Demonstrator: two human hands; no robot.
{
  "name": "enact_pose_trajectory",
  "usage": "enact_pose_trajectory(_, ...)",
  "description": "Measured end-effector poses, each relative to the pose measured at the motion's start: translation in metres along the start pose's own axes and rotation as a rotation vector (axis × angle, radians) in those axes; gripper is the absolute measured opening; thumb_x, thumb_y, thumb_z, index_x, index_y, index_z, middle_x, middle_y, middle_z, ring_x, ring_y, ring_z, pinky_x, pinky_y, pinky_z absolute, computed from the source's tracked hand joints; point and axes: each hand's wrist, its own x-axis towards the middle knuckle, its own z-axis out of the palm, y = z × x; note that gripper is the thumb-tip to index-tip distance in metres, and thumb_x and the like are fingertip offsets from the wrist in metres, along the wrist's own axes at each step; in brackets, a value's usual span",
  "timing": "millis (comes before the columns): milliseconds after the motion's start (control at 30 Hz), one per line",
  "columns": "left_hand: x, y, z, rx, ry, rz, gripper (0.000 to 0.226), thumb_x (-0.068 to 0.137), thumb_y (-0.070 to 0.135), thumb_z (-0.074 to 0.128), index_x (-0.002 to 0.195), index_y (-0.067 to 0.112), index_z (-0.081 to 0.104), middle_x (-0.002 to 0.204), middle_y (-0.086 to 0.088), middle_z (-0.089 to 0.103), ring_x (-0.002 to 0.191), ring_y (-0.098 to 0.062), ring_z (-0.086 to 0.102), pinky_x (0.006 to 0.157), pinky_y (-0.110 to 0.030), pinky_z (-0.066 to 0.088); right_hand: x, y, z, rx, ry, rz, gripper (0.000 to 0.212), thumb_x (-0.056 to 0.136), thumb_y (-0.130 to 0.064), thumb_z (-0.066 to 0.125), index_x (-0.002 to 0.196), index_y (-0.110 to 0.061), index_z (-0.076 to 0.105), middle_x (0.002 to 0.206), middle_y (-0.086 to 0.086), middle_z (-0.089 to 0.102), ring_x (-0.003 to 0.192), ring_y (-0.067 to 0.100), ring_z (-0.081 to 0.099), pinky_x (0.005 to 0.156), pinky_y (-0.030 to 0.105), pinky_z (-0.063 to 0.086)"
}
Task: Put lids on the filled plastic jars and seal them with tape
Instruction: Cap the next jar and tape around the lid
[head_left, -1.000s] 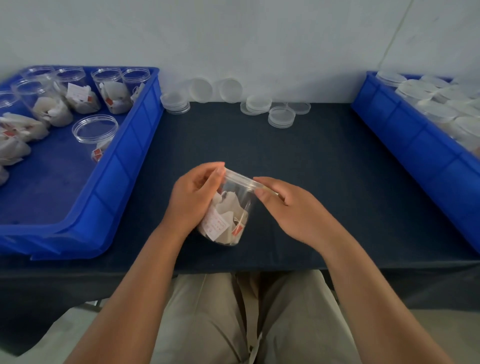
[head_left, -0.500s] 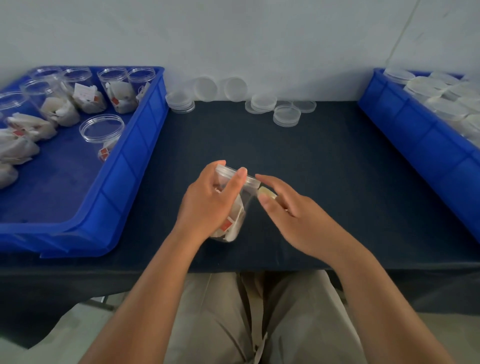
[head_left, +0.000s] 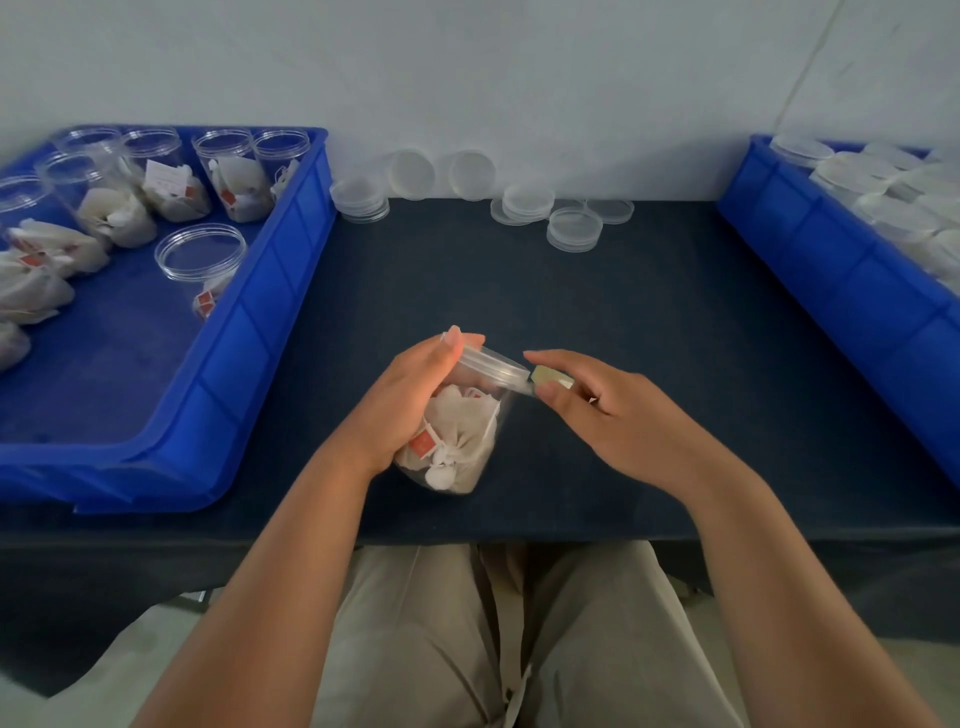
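Observation:
A clear plastic jar (head_left: 457, 447) filled with white tea bags leans to the right above the dark table, a clear lid (head_left: 491, 364) on its mouth. My left hand (head_left: 402, 402) grips the jar from the left, the fingers curled over the lid's rim. My right hand (head_left: 597, 410) is just right of the lid and pinches a short strip of yellowish tape (head_left: 550, 376) between thumb and fingers, the strip's left end touching the lid's edge.
A blue bin (head_left: 270, 291) at the left holds several open filled jars and loose tea bags. Another blue bin (head_left: 831, 260) at the right holds lidded jars. Spare clear lids (head_left: 574, 228) lie in stacks along the table's back edge by the wall.
My left hand has turned the jar, so different tea bags face me. My right hand has drawn back to the right, and the tape strip now shows between it and the lid.

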Motion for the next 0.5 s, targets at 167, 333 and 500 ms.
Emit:
enact_pose_trajectory(167, 0.003, -0.012, 0.002, -0.193, -0.102, -0.098, 0.081, 0.085, 0.087, 0.047, 0.109, 0.018, 0.081, 0.104, -0.011, 0.078, 0.092, -0.021, 0.075, 0.079, -0.03, 0.06, -0.002, -0.017, 0.011, 0.03, 0.052, -0.027, 0.051, 0.101, -0.071, 0.032, 0.149, -0.06, 0.041, 0.088, -0.059, 0.049, 0.084, -0.031, 0.05, 0.062, 0.003, 0.043)
enact_pose_trajectory(333, -0.003, -0.006, 0.006, 0.164, 0.298, 0.146, 0.043, 0.095, 0.069, 0.05, 0.107, 0.034, 0.073, 0.103, 0.022, 0.074, 0.093, 0.0, 0.071, 0.074, -0.012, 0.053, -0.014, -0.024, 0.022, 0.008, 0.159, 0.022, 0.048, 0.107, -0.064, 0.033, 0.151, -0.051, 0.046, 0.12, -0.03, 0.066, 0.092, -0.012, 0.058, 0.078, 0.013, 0.048)
enact_pose_trajectory(500, -0.02, 0.009, 0.026, 0.381, 0.336, 0.067, 0.046, 0.094, 0.082, 0.038, 0.11, 0.046, 0.062, 0.095, 0.021, 0.069, 0.087, 0.005, 0.066, 0.069, -0.023, 0.052, -0.021, -0.037, 0.029, -0.126, 0.23, -0.003, 0.05, 0.11, -0.058, 0.029, 0.152, -0.042, 0.048, 0.117, -0.017, 0.071, 0.097, 0.002, 0.064, 0.077, 0.022, 0.053)
